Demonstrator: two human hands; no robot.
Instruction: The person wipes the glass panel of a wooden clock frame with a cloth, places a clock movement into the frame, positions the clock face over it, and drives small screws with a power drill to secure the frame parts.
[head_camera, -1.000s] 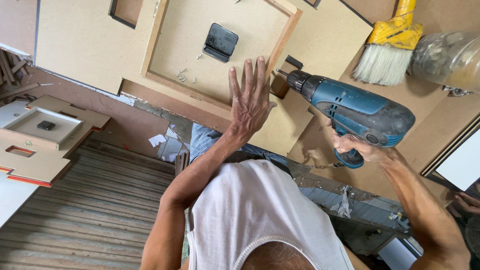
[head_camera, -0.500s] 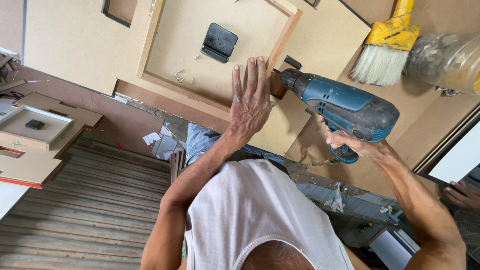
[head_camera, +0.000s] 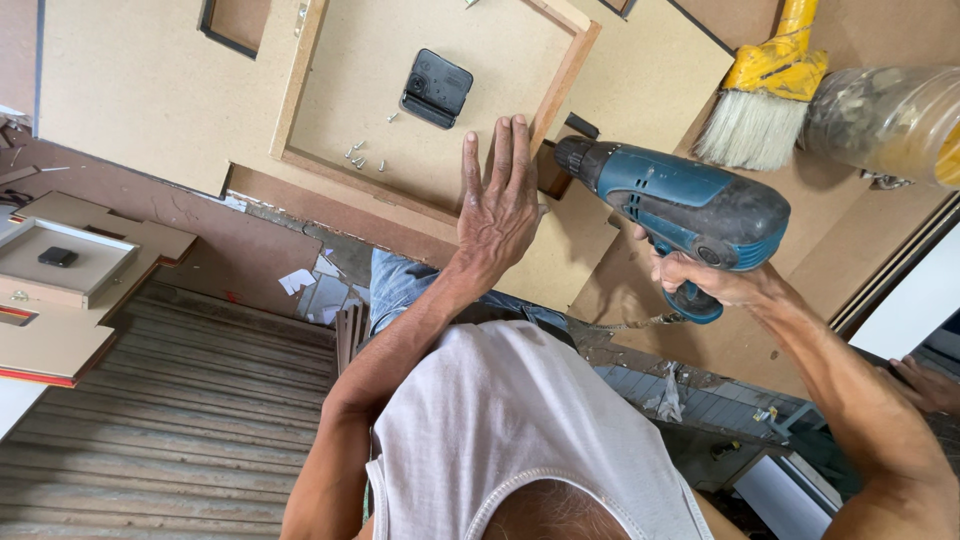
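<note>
My left hand (head_camera: 497, 200) lies flat, fingers spread, on the near right part of a shallow wooden frame backed with fibreboard (head_camera: 360, 90). A black plastic clock mechanism (head_camera: 435, 88) sits in the middle of that backing, with several small screws (head_camera: 360, 155) loose beside it. My right hand (head_camera: 715, 283) grips the handle of a blue power drill (head_camera: 675, 200). The drill's chuck (head_camera: 572, 157) points at the frame's right side rail, close to my left fingertips.
A yellow-handled brush (head_camera: 760, 100) and a clear plastic jar (head_camera: 885, 120) lie at the upper right. Another framed panel with a black mechanism (head_camera: 58, 260) rests on stacked boards at the left. Another person's hand (head_camera: 925, 385) shows at the right edge. Slatted flooring (head_camera: 170, 420) lies below.
The drill has drawn closer to the frame's right rail. My left hand stays pressed flat on the frame; the view has shifted slightly.
</note>
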